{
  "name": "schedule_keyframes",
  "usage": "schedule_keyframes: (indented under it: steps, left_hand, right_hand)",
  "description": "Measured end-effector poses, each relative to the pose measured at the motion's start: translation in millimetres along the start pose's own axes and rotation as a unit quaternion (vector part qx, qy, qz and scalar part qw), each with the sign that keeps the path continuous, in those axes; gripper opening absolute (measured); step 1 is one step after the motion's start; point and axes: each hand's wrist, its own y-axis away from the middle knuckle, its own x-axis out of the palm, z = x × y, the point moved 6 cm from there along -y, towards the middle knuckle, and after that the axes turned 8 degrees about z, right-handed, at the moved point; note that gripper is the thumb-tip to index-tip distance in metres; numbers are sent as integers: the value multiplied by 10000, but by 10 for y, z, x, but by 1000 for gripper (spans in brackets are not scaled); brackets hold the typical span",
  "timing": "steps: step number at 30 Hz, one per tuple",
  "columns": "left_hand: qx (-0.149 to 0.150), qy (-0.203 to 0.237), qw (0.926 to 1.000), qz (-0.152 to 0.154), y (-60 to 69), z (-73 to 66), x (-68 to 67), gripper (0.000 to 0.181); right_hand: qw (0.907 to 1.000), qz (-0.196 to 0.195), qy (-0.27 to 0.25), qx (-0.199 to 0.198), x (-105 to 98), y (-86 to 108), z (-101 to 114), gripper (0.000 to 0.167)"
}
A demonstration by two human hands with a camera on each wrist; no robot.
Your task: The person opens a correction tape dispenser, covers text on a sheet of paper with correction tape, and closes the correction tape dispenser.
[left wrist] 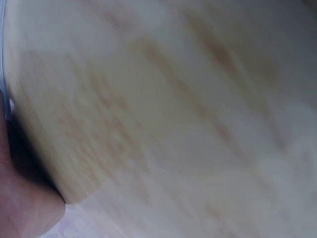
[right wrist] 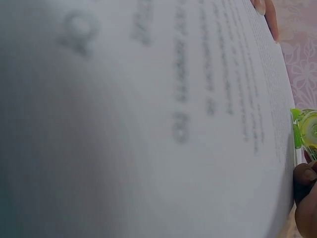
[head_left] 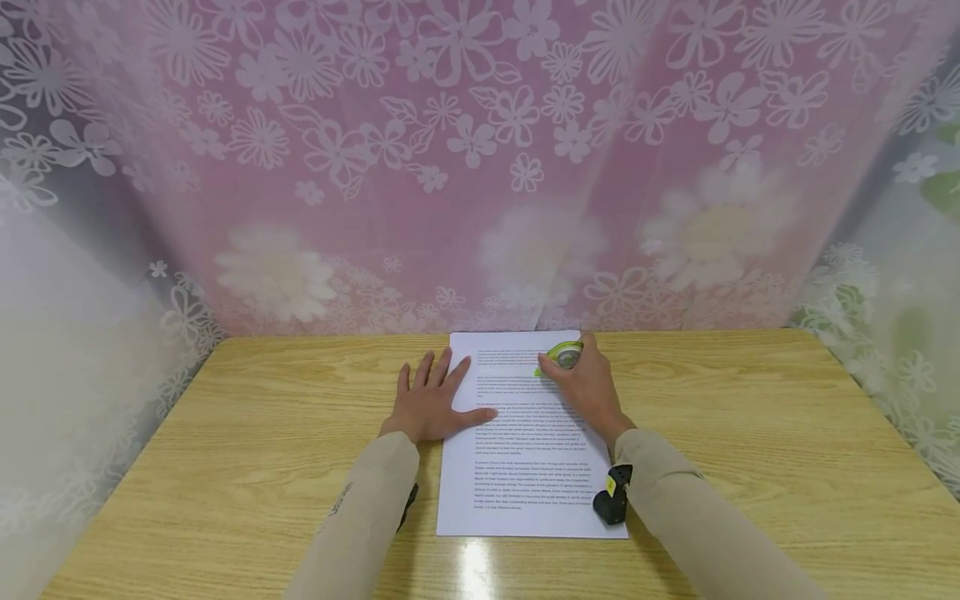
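A sheet of printed paper [head_left: 525,492] lies on the wooden table, lines of small text running down it. My left hand [head_left: 435,404] rests at the sheet's left edge with fingers spread, thumb over the text. Near the top right of the page, my right hand [head_left: 588,387] grips a green correction tape [head_left: 566,356] with a clear case, its tip down at the paper. In the right wrist view the correction tape [right wrist: 306,130] shows at the right edge above the thumb. Only part of the left hand [left wrist: 27,203] appears in the left wrist view.
The wooden table [head_left: 300,417] extends to both sides of the sheet. Behind it hangs a pink flowered curtain [head_left: 420,208], with pale flowered sheeting at left and right. A black wrist device [head_left: 611,500] sits over the sheet's lower right edge.
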Motion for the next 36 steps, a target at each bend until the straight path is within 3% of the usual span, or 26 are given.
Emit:
schedule_keyframes:
  steps: [23, 36]
  left_hand:
    - [44, 23, 10000, -42, -9, 0, -3, 100]
    - [28, 108, 9999, -26, -68, 37, 55, 102]
  right_hand:
    - [9998, 72, -123, 115, -60, 29, -60, 80]
    - [9997, 78, -167, 136, -103, 44, -90, 65]
